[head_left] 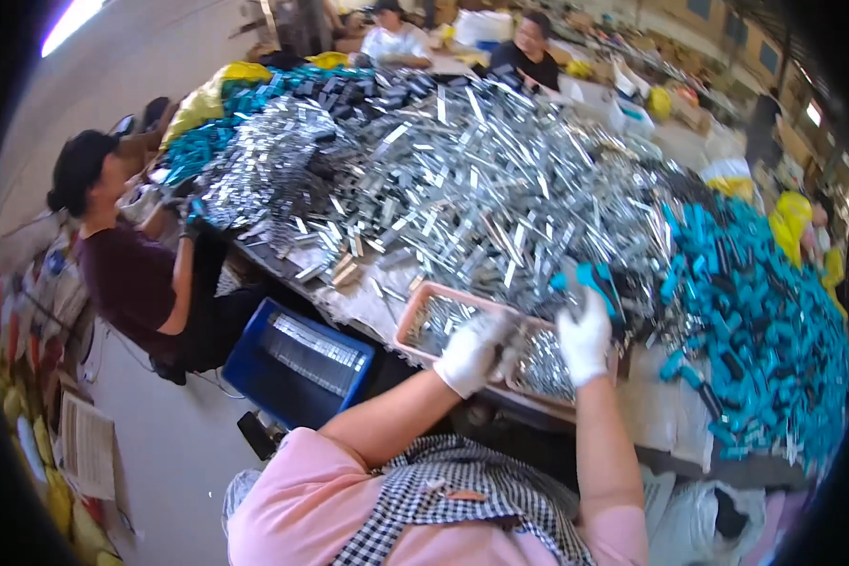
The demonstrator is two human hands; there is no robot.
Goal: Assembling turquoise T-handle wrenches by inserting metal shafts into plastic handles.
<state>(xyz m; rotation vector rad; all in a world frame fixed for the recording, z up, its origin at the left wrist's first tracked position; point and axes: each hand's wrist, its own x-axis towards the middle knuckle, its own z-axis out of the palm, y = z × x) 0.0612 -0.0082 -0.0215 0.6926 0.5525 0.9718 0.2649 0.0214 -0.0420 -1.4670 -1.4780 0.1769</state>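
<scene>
Our left hand (472,351): white-gloved, fingers curled shut, forearm bare, rising from the lower edge toward the upper right. Our right hand (585,335): white-gloved, raised upright, fingers closed in a grip, forearm bare and near vertical. Both hands close together; we wear pink short sleeves.
</scene>
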